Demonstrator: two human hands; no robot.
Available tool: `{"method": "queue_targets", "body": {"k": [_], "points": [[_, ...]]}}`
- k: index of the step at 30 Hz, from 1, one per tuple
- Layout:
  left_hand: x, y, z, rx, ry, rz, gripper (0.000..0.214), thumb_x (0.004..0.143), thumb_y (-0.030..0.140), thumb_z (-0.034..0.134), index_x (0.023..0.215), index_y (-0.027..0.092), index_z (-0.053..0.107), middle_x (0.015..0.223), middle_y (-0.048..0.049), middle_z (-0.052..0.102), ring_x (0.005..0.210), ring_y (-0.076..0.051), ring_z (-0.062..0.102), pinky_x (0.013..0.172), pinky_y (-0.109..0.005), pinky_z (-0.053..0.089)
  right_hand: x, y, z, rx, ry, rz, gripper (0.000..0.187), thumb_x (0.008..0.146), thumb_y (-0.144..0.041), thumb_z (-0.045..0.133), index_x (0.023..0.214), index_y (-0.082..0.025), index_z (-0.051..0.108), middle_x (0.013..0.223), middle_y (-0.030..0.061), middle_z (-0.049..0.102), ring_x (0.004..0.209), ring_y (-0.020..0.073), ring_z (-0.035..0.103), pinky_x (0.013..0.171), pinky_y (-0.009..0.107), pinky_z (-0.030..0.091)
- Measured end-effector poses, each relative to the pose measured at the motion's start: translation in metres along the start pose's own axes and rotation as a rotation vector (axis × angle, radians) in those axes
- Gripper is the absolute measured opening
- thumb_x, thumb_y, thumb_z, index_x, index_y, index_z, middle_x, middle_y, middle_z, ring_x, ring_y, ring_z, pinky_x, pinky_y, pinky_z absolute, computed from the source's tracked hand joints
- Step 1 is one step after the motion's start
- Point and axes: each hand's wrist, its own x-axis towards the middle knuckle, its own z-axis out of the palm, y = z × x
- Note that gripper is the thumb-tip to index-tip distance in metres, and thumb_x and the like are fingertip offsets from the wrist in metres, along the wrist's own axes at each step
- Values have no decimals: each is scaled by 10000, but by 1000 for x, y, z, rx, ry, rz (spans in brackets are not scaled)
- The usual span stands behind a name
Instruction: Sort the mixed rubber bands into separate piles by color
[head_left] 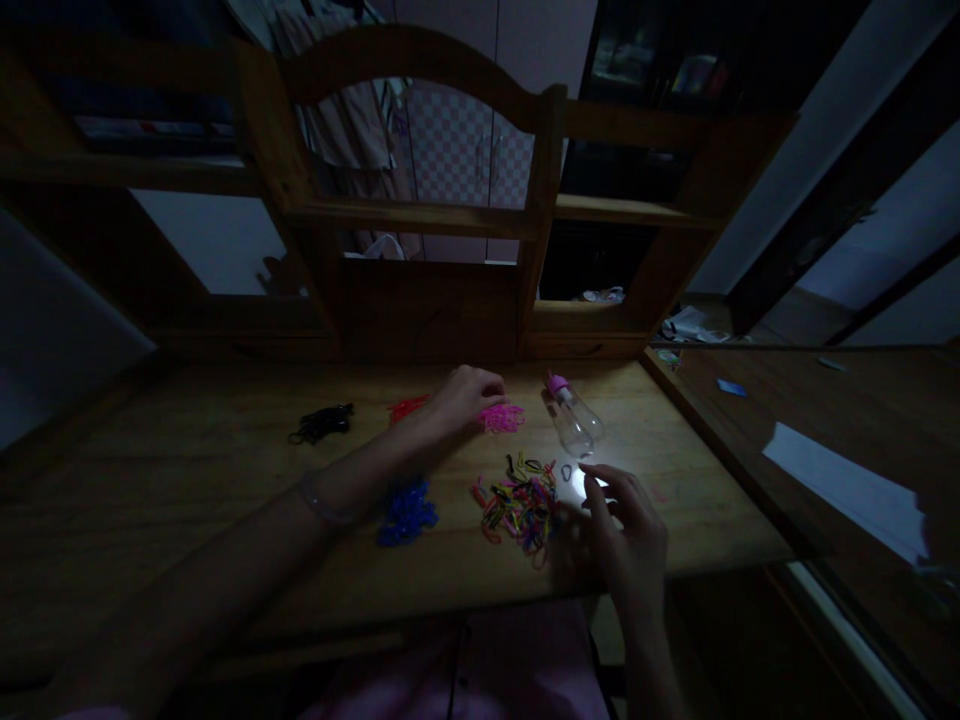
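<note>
My left hand (469,395) reaches across the wooden desk (187,480) with fingers curled down at the edge of a small pink pile of elastic bands (504,418). A red pile (407,407) lies just left of that hand. My right hand (626,530) hovers beside a mixed-colour heap of bands (521,503), its fingers bent and close together near a single band (567,472). I cannot make out whether anything is pinched in either hand. A blue pile (406,512) sits under my left forearm and a black pile (322,423) lies further left.
A clear plastic bottle with a pink cap (574,415) lies on its side behind the mixed heap. A wooden hutch with shelves (420,215) rises at the back of the desk. A second desk surface with a white paper (847,490) adjoins on the right.
</note>
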Motion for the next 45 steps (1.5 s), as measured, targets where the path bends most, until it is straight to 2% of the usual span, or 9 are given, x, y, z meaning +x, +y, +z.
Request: {"method": "queue_targets", "body": {"k": [2, 5, 8, 11, 17, 23, 32, 40, 45], "points": [[-4, -12, -7, 205, -36, 5, 153, 855, 257, 609, 823, 158, 722, 820, -67, 697, 766, -176, 620, 681, -275, 413, -1, 5, -1, -33, 9, -1, 177, 892, -327, 571, 962, -223, 697, 1038, 45, 654, 764, 151, 620, 573, 232, 481], [-12, -8, -9, 314, -43, 28, 140, 852, 235, 600, 819, 150, 706, 870, -88, 669, 812, -199, 593, 726, -306, 411, 0, 14, 0, -48, 19, 15, 182, 892, -335, 572, 958, -222, 698, 1008, 40, 664, 762, 151, 618, 597, 231, 480], [-20, 9, -1, 246, -57, 98, 179, 880, 259, 576, 988, 173, 690, 1001, -84, 647, 914, -203, 579, 797, -312, 424, 1, 24, -1, -11, 7, 87, 202, 884, -361, 588, 968, -216, 702, 914, 35, 680, 712, 152, 615, 600, 236, 476], [-25, 22, 14, 108, -173, 180, 200, 895, 277, 568, 1052, 190, 657, 1055, -69, 637, 980, -205, 573, 839, -314, 428, 2, 30, -5, 66, 6, 176, 243, 874, -396, 606, 992, -208, 704, 780, 18, 662, 602, 132, 574, 526, 220, 436], [-30, 16, 44, 86, -329, 191, 138, 853, 258, 623, 958, 176, 586, 1043, -64, 600, 966, -203, 541, 797, -298, 427, 0, 31, -9, 131, 26, 209, 264, 860, -407, 634, 1006, -198, 702, 662, -14, 598, 533, 103, 496, 485, 199, 380], [-30, 16, 47, 132, -389, 233, 60, 911, 210, 511, 892, 179, 559, 944, -53, 592, 895, -182, 516, 771, -288, 414, -1, 33, -8, 140, 32, 193, 261, 863, -407, 636, 1003, -196, 700, 660, -15, 583, 550, 116, 499, 508, 216, 381], [-33, 14, 46, 208, -322, 352, 75, 849, 111, 512, 884, 177, 506, 969, -62, 561, 881, -189, 492, 778, -301, 393, -2, 31, -9, 147, 48, 198, 245, 856, -396, 636, 991, -201, 701, 685, -13, 611, 542, 112, 506, 500, 214, 386], [4, -32, 4, 252, -142, 148, 91, 869, 228, 550, 922, 180, 607, 954, -61, 599, 905, -206, 515, 789, -316, 382, -2, 33, -8, 159, 57, 209, 266, 854, -406, 631, 1002, -198, 701, 643, -22, 577, 522, 110, 486, 486, 217, 371], [-2, -18, 3, 207, -110, 169, 129, 852, 246, 587, 904, 186, 688, 957, -74, 617, 929, -212, 524, 784, -321, 390, -2, 32, -8, 161, 54, 216, 265, 853, -406, 631, 1005, -199, 698, 633, -25, 570, 529, 112, 495, 488, 215, 373]]}}
